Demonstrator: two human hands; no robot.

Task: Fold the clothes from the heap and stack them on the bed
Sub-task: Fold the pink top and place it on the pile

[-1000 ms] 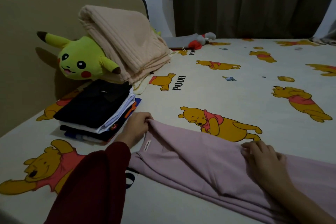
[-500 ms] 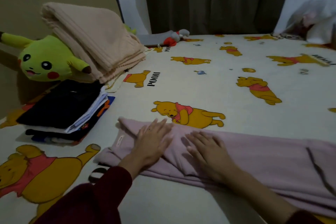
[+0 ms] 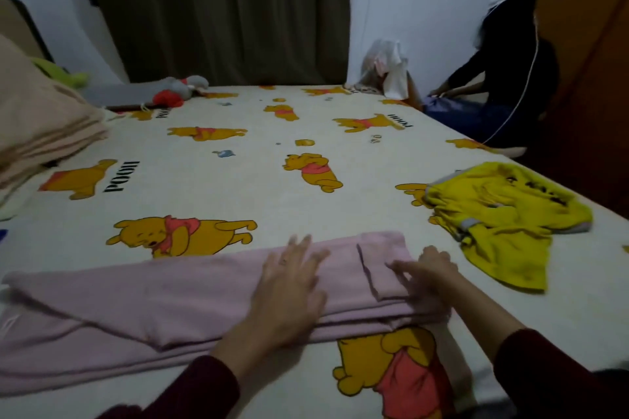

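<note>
Plainly, the pink garment (image 3: pixel 170 303) under my palms is soft, light knit cloth: it lies limp across the near part of the bed (image 3: pixel 258 180), folded lengthwise into a long band with several layers showing along its near edge. It will drape and slide rather than keep any shape, so I judge it needs holding at an end, pinching all the layers together, not a lift from the middle where it would sag.

My left hand (image 3: pixel 289 289) lies flat on the band, fingers (image 3: pixel 299 248) straight and spread, pressing it down and gripping nothing. My right hand (image 3: pixel 429 275) rests at the garment's right end, fingers loosely bent over the folded flap; whether they pinch the cloth I cannot tell, as the frame is blurred there.

That right end looks like the best place to take hold for the next fold, carrying it leftward over the band. The left part trails off toward the frame edge, so its far end is hidden.

As for room, the printed sheet beyond the band is open toward the curtain. A crumpled yellow garment (image 3: pixel 503 224) lies just beside the right end, near the bed's right edge. A folded beige blanket (image 3: pixel 41 133) sits at the far left.
</note>
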